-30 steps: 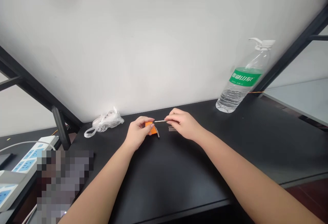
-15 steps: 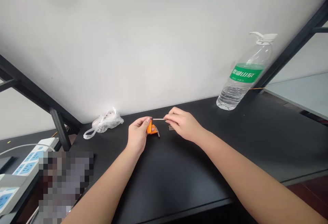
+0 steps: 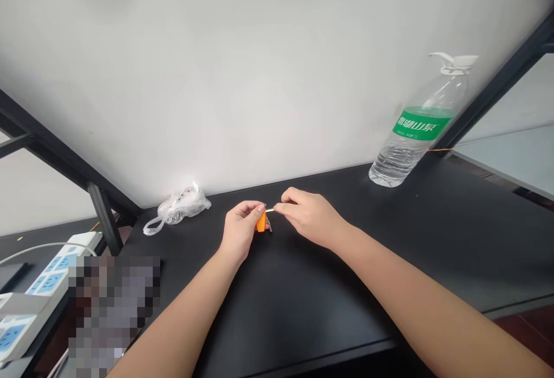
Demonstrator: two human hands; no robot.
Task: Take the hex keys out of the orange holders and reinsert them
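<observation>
Over the black tabletop (image 3: 303, 297), my left hand (image 3: 239, 229) is closed around an orange hex key holder (image 3: 261, 222). Small metal key ends (image 3: 269, 227) stick out of its right side. My right hand (image 3: 309, 216) pinches a thin metal hex key (image 3: 270, 210) between thumb and fingers. The key lies almost level between the two hands, its left end at the top of the holder; whether it sits inside the holder I cannot tell. My fingers hide most of both things.
A crumpled clear plastic bag (image 3: 184, 205) lies at the back left by the wall. A large water bottle (image 3: 411, 130) with a green label stands at the back right. Further left are a white power strip (image 3: 52, 280) and a blurred-out patch. Black metal frame bars (image 3: 104, 216) flank the table.
My right hand has moved left and slightly down, so less of the hex key shows between the hands. The holder has turned. Loose metal pieces by my right hand are now out of sight.
</observation>
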